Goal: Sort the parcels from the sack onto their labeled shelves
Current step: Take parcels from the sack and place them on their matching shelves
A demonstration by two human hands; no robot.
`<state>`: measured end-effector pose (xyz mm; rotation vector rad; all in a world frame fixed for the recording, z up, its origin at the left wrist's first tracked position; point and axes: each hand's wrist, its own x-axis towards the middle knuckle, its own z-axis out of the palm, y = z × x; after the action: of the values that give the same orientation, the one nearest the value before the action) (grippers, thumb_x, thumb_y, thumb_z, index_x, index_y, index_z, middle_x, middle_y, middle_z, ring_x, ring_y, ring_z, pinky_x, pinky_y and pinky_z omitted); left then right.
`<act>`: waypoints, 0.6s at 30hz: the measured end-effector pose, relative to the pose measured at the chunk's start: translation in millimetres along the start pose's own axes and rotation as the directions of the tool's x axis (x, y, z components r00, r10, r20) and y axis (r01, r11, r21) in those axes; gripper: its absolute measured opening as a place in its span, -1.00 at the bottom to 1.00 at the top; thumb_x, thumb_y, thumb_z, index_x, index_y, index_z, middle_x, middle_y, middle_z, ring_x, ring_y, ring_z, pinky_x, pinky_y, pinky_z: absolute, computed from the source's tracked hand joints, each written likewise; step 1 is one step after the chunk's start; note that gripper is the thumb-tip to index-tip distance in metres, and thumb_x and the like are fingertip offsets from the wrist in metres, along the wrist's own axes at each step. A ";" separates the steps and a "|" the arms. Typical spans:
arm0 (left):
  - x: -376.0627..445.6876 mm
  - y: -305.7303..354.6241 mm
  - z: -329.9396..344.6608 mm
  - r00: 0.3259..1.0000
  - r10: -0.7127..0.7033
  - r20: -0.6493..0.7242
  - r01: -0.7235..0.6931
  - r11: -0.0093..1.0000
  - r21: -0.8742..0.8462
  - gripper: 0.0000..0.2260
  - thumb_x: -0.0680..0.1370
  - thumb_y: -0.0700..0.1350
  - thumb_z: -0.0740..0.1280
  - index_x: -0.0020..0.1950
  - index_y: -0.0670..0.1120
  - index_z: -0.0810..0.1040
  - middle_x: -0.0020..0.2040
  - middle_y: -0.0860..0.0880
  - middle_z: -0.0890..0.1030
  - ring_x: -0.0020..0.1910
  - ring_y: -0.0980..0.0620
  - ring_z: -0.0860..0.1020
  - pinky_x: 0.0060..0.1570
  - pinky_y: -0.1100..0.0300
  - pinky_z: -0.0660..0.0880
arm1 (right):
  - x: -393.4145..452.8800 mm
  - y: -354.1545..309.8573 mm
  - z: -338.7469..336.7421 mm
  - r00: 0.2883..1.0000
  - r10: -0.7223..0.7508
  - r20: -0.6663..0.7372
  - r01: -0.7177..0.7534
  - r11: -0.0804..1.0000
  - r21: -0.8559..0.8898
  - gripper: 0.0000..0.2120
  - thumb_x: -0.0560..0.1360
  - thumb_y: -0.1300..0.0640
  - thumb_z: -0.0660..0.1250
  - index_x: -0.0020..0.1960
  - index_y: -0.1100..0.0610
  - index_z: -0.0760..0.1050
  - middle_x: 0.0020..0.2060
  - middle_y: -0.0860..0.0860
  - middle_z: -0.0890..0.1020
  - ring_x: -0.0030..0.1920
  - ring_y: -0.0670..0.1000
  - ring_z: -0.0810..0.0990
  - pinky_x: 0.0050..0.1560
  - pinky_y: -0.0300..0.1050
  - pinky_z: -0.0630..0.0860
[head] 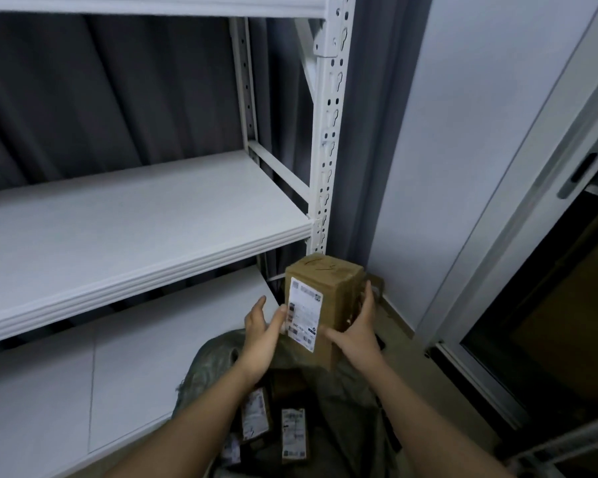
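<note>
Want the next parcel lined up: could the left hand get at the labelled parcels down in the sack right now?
Probably yes. The left hand only touches the box with its thumb, the right hand grips it, and the parcels lie uncovered in the open sack below.

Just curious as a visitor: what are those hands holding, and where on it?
A tall brown cardboard parcel. The right hand grips its right side near the bottom; the left hand touches the labelled face's left edge with its thumb.
</note>
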<state>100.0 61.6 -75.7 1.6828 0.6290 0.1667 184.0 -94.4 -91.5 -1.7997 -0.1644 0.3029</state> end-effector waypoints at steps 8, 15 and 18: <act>12.9 28.0 -5.1 0.966 -0.123 0.229 0.194 0.928 -0.318 -0.37 0.38 0.43 0.14 0.40 0.24 0.19 0.29 0.05 0.33 0.32 -0.11 0.40 0.08 0.04 0.46 | -5.8 -6.3 -2.7 0.949 -0.314 0.028 0.303 0.886 -0.350 0.21 0.24 -0.04 0.61 0.43 -0.43 -0.30 0.44 -0.37 -0.01 0.46 -0.12 0.03 0.36 0.13 0.24; 28.7 34.1 -33.9 0.948 -0.222 0.227 0.283 0.913 -0.292 -0.38 0.47 0.44 0.05 0.42 0.16 0.33 0.36 -0.05 0.42 0.22 -0.19 0.49 0.13 -0.06 0.49 | -3.9 -4.2 -10.5 0.924 -0.351 0.154 0.383 0.825 -0.415 0.21 0.19 -0.24 0.56 0.43 -0.41 -0.34 0.36 -0.47 -0.15 0.33 -0.15 0.07 0.20 -0.06 0.23; 29.3 43.2 -40.8 0.890 -0.291 0.351 0.386 0.890 -0.241 -0.37 0.42 0.48 0.08 0.34 0.15 0.40 0.27 -0.10 0.48 0.12 -0.27 0.57 -0.02 -0.06 0.59 | -5.9 0.6 -14.0 0.913 -0.347 0.214 0.407 0.805 -0.431 0.24 0.18 -0.31 0.54 0.44 -0.37 -0.39 0.33 -0.53 -0.25 0.31 -0.16 0.10 0.16 -0.09 0.22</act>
<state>119.9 107.8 -32.6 1.2397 0.6190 -0.2413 182.3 -109.2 -88.2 -2.1710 -0.7348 0.0874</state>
